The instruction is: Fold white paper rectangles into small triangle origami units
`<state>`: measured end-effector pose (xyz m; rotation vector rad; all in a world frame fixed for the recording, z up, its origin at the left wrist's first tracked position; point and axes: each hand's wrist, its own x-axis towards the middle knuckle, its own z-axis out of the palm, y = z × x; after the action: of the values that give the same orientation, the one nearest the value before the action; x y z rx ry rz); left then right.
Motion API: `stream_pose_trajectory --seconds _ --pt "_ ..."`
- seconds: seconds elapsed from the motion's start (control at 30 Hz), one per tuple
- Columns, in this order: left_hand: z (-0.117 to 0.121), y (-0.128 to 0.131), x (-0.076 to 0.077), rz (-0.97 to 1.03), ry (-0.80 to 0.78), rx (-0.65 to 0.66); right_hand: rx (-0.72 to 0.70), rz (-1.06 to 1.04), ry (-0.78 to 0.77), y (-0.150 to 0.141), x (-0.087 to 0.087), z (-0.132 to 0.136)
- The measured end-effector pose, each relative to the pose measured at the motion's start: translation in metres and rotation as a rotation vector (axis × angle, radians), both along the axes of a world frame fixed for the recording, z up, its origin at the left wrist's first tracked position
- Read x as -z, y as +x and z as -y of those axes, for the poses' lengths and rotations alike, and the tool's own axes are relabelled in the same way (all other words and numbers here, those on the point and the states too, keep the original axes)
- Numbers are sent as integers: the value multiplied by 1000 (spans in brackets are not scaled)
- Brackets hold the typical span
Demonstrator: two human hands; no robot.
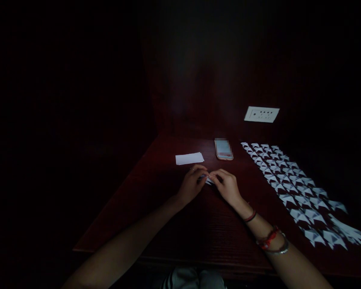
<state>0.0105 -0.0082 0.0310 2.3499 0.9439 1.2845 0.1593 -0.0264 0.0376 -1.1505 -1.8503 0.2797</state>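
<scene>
Bare hands, left (192, 185) and right (227, 186), pinch creased white paper (209, 181).

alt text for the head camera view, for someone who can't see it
Two hands, left and right, pinch a small piece of white paper over a dark red table. Blank paper strips and a phone lie beyond; rows of folded paper shapes line the right.

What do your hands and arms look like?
No sleeves show. The right arm wears a thin dark-red band near the wrist, then a red bracelet and a silvery bangle. The left hand has what looks like a ring.
</scene>
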Motion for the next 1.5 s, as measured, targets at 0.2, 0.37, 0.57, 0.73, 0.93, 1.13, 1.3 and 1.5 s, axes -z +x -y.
stream_pose_trajectory --seconds 0.2,0.37,0.57,0.73,0.93,1.13,1.3,1.5 --pt "-1 -1 -1 -13 -5 30 -11 -4 -8 1 0 0" --pt "0 0 -3 13 -79 28 -25 17 -47 4 0 -4" --pt "-1 -1 -4 -6 -95 -6 -82 40 -83 7 0 -7" --pt "-3 -2 -4 -38 -134 14 -57 51 -81 7 0 -7" --pt "-5 -1 -3 -19 -210 34 -45 74 -71 6 3 -9" --pt "-5 -1 0 30 -302 33 -66 58 -83 4 5 -8" --pt "-8 -4 3 80 -368 45 -132 48 -161 9 5 -11" --pt "-9 -6 1 73 -364 54 -200 163 -174 17 1 -13"
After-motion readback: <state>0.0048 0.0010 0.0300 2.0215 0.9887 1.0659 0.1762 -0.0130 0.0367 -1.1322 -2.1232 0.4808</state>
